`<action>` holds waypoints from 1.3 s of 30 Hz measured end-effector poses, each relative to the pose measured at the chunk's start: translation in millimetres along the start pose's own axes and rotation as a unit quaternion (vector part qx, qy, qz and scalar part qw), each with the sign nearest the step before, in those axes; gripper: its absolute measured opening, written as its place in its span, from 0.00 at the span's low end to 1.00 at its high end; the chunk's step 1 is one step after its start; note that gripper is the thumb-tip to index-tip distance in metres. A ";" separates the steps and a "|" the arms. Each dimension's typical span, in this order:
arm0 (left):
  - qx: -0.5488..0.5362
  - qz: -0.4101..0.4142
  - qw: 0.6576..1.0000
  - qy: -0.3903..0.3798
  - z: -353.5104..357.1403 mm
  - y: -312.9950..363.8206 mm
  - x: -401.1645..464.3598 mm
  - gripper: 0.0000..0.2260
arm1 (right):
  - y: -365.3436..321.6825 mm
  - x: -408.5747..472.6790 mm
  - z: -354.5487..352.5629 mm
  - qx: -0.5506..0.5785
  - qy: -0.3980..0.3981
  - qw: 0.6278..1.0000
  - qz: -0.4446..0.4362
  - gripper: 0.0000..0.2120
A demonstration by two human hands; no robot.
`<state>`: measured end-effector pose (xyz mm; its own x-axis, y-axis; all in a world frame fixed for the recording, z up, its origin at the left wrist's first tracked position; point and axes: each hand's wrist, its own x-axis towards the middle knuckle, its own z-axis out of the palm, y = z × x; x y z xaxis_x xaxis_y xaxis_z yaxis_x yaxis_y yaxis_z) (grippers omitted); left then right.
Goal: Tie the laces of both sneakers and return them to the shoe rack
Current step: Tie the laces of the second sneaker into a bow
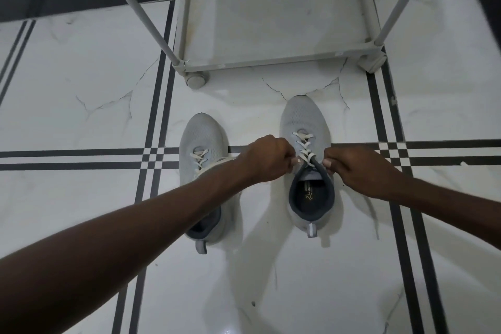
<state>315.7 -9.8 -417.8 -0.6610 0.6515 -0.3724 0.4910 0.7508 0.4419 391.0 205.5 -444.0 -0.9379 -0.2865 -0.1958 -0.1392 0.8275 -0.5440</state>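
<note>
Two light grey sneakers stand side by side on the floor, toes pointing away from me. The right sneaker (pixel 303 122) has white laces (pixel 305 148) crossed over its tongue. My left hand (pixel 267 158) grips the lace end at the left of its collar. My right hand (pixel 357 168) grips the lace end at the right of the collar. Both fists are closed and pull the laces apart. The left sneaker (pixel 202 135) lies partly under my left forearm, its white laces (pixel 200 158) loose over the tongue.
A grey metal shoe rack (pixel 273 58) stands just beyond the sneakers, its bottom shelf bare, on small feet (pixel 195 81). The floor (pixel 81 76) is white marble tile with black stripes.
</note>
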 end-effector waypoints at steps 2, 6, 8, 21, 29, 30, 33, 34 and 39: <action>0.048 0.012 0.999 0.016 5.0 -15.4 -10.3 0.15 | 11.4 -2.5 -0.9 -0.071 -0.012 0.997 0.000 0.10; 0.077 0.023 0.997 0.015 17.3 -40.9 -25.8 0.17 | 45.1 -11.0 -4.6 -0.168 -0.092 0.979 0.065 0.06; 0.091 0.019 0.996 0.011 19.1 -41.1 -19.5 0.16 | 48.3 -9.4 -1.8 -0.177 -0.086 0.979 0.044 0.07; -0.488 -0.303 0.816 0.062 30.8 -0.7 -18.9 0.14 | -25.1 -6.9 -3.5 0.353 0.006 0.857 0.375 0.09; -0.641 -0.198 0.740 0.048 -25.9 -1.0 13.0 0.12 | -22.3 31.3 -60.6 0.636 0.012 0.677 0.369 0.13; -0.594 -0.193 0.780 0.039 -27.0 0.5 13.1 0.12 | -24.3 33.4 -64.6 0.638 0.024 0.684 0.353 0.13; -0.453 -0.142 0.880 0.011 -29.7 7.8 17.4 0.11 | -33.5 39.4 -74.7 0.555 0.079 0.786 0.262 0.13; -0.420 -0.121 0.899 -0.007 -30.1 10.6 18.6 0.11 | -38.1 41.5 -77.7 0.525 0.094 0.814 0.229 0.13; -0.389 -0.072 0.915 -0.073 -34.1 28.1 20.3 0.09 | -49.1 56.6 -78.4 0.424 0.104 0.887 0.154 0.15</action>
<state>296.7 20.8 -385.1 -0.5756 0.6025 -0.5528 -0.1858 0.5619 0.8060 319.8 186.5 -364.4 -0.9407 0.0570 -0.3345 0.3393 0.1655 -0.9260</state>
